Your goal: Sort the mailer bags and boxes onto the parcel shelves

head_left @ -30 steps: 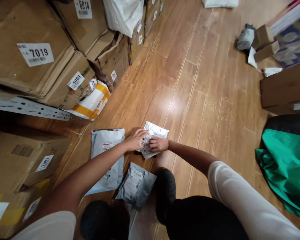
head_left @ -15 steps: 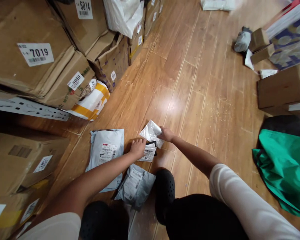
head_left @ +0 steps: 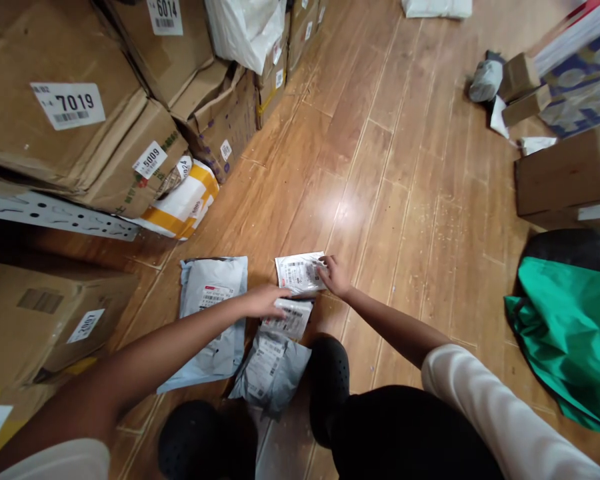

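Observation:
My right hand pinches the right edge of a small white labelled packet, its label facing up. Just below it, my left hand reaches over another small white packet, touching its upper left part; how its fingers lie there is partly hidden. That packet rests against the top of a grey plastic parcel with a label, by my right shoe. A larger grey-white parcel lies flat to the left, partly under my left forearm.
Numbered cardboard boxes fill the shelf at left, with a white and orange parcel at its edge. A green bag, a brown box and small boxes are at right. A white package lies far ahead.
The packet in my right hand has turned label side up and lies flatter. My left hand has moved slightly left and down, and the lower packet has shifted down toward the grey parcel.

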A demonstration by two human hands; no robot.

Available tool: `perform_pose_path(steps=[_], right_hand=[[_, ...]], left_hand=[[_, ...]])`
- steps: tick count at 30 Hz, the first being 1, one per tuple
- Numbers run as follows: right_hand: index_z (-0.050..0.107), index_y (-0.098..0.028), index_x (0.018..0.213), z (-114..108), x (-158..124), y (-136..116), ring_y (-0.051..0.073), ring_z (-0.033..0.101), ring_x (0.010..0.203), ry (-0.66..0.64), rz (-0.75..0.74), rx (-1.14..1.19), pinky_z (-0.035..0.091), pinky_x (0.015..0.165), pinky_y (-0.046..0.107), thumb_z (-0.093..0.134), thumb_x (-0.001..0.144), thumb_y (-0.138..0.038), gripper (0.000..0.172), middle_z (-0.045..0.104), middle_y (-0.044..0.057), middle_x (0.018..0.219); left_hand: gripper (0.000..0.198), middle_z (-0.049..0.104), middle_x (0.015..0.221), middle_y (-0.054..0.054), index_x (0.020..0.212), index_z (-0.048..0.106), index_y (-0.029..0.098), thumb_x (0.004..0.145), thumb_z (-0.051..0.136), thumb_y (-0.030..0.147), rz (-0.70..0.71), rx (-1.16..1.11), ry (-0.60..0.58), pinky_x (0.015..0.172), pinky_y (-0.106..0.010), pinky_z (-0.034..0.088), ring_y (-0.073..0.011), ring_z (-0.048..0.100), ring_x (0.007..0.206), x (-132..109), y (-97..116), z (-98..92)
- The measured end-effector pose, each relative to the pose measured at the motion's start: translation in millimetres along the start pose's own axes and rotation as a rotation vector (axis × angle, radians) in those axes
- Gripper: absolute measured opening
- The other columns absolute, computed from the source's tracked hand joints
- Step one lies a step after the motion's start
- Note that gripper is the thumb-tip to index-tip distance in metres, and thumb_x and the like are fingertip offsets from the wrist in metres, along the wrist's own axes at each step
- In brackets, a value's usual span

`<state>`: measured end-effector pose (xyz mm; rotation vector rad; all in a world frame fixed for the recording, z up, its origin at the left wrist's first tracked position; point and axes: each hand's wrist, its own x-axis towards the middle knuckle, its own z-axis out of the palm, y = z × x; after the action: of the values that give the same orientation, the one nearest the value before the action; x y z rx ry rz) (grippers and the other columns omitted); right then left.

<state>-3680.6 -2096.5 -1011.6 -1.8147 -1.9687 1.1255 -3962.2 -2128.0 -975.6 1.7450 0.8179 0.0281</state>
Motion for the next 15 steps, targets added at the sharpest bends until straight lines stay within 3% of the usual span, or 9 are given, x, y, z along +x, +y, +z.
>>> perform_pose_path(steps=[1, 3, 6, 9, 12, 15], right_hand=[[0.060, -0.016, 0.110, -2, 6, -1, 0.023, 0.061, 0.094, 0.015, 0.127, 0.136, 0.051, 0.085, 0.037, 0.045, 0.090, -0.057, 0.048, 0.062, 0.012, 0.104], [0.061, -0.016, 0.102, -4, 16, -5, 0.020, 0.064, 0.081, -0.116, 0.267, 0.369, 0.053, 0.072, 0.033, 0.037, 0.088, -0.068, 0.059, 0.065, 0.008, 0.090], [0.061, -0.017, 0.106, 0, 25, -11, 0.020, 0.065, 0.083, -0.341, 0.225, 0.531, 0.054, 0.073, 0.032, 0.060, 0.077, -0.067, 0.058, 0.068, 0.006, 0.091], [0.063, -0.017, 0.097, 6, 25, -11, 0.025, 0.064, 0.089, -0.241, 0.260, 0.296, 0.053, 0.081, 0.038, 0.084, 0.058, -0.050, 0.055, 0.069, 0.006, 0.090], [0.062, -0.016, 0.089, 11, 21, -5, 0.033, 0.060, 0.103, -0.081, 0.332, -0.060, 0.048, 0.092, 0.047, 0.087, 0.052, -0.048, 0.055, 0.066, 0.013, 0.098], [0.055, -0.012, 0.114, 16, 19, 1, 0.036, 0.053, 0.118, 0.025, 0.370, -0.092, 0.044, 0.100, 0.048, 0.090, 0.044, -0.046, 0.086, 0.059, 0.019, 0.119]], left_hand=[[0.045, 0.071, 0.107, -0.004, 0.112, 0.067, 0.023, 0.070, 0.077, 0.035, -0.054, -0.093, 0.051, 0.077, -0.027, 0.044, -0.0259, 0.065, 0.097, 9, -2, -4.8], [0.052, 0.071, 0.111, -0.005, 0.117, 0.065, 0.019, 0.068, 0.077, 0.034, -0.147, -0.260, 0.142, 0.081, -0.028, 0.047, -0.0255, 0.065, 0.100, 32, -5, -11.3], [0.053, 0.071, 0.109, -0.004, 0.120, 0.062, 0.017, 0.071, 0.076, 0.030, -0.218, -0.356, 0.248, 0.081, -0.028, 0.050, -0.0223, 0.066, 0.096, 63, -9, -13.0], [0.052, 0.064, 0.122, -0.009, 0.122, 0.060, 0.018, 0.073, 0.075, 0.024, -0.352, -0.275, 0.454, 0.096, -0.034, 0.045, -0.0257, 0.059, 0.112, 75, -10, -7.2], [0.074, 0.041, 0.143, -0.021, 0.135, 0.046, 0.014, 0.069, 0.078, 0.023, -0.544, -0.166, 0.697, 0.111, -0.046, 0.028, -0.0354, 0.035, 0.136, 73, -10, 4.0], [0.089, 0.043, 0.135, -0.029, 0.131, 0.041, 0.004, 0.058, 0.086, 0.027, -0.681, -0.179, 0.737, 0.105, -0.046, 0.036, -0.0392, 0.039, 0.131, 72, -13, 20.3]])
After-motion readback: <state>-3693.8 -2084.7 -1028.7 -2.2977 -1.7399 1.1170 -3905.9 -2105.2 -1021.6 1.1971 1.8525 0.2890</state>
